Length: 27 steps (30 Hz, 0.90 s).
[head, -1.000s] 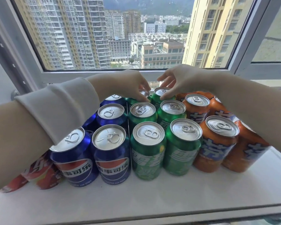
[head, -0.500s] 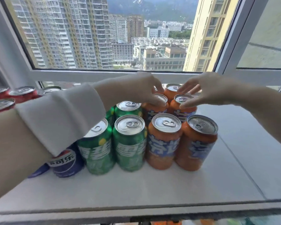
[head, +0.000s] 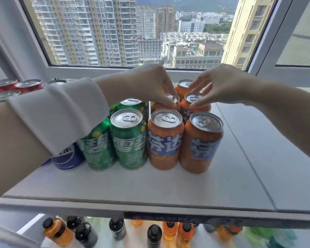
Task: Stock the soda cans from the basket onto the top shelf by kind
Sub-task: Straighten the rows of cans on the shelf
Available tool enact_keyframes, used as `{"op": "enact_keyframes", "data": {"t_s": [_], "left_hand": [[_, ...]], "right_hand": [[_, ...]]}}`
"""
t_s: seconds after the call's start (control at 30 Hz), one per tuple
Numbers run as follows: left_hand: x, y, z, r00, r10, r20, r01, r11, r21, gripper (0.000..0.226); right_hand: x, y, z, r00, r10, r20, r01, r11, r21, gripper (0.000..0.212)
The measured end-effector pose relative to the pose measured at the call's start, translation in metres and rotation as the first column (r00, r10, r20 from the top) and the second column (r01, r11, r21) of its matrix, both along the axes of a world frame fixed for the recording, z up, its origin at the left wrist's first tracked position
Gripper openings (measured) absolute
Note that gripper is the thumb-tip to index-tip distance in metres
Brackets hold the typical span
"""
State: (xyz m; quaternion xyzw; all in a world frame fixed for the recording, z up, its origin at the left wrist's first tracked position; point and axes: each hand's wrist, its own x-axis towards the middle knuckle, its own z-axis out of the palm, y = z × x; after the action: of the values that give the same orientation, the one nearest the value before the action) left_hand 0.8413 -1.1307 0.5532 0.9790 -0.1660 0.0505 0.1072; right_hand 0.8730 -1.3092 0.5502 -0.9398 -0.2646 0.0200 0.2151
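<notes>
My left hand (head: pixel 150 83) has its grip curled down over the lid of the second-row orange can (head: pixel 174 102) at 12 o'clock on the top shelf (head: pixel 168 187), and my right hand (head: pixel 220 85) pinches the rim of the neighbouring orange can (head: pixel 195 99) just beside it. The shelf holds red cans (head: pixel 16 86) at 9 o'clock, then a blue can (head: pixel 68 158), green cans (head: pixel 127 138) and front orange cans (head: pixel 166 138). Dark-capped bottles (head: pixel 154 235) stand on the level below at 6 o'clock.

A wide, soft white wristband (head: pixel 57 113) wraps the forearm behind the left hand (head: pixel 150 85); the right hand (head: pixel 222 86) and forearm are bare.
</notes>
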Motion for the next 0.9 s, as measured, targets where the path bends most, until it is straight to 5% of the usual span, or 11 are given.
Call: {"op": "enact_keyframes", "data": {"t_s": [0.6, 0.9], "left_hand": [[-0.012, -0.003, 0.000, 0.999, 0.024, -0.034, -0.023, 0.999, 0.029, 0.036], [-0.058, 0.005, -0.002, 0.998, -0.042, 0.039, 0.045, 0.997, -0.069, 0.065]], "right_hand": [[0.000, -0.005, -0.003, 0.998, 0.040, -0.052, -0.039, 0.999, 0.027, 0.054], [-0.029, -0.023, 0.005, 0.998, 0.046, -0.035, -0.040, 0.986, 0.159, 0.053]]}}
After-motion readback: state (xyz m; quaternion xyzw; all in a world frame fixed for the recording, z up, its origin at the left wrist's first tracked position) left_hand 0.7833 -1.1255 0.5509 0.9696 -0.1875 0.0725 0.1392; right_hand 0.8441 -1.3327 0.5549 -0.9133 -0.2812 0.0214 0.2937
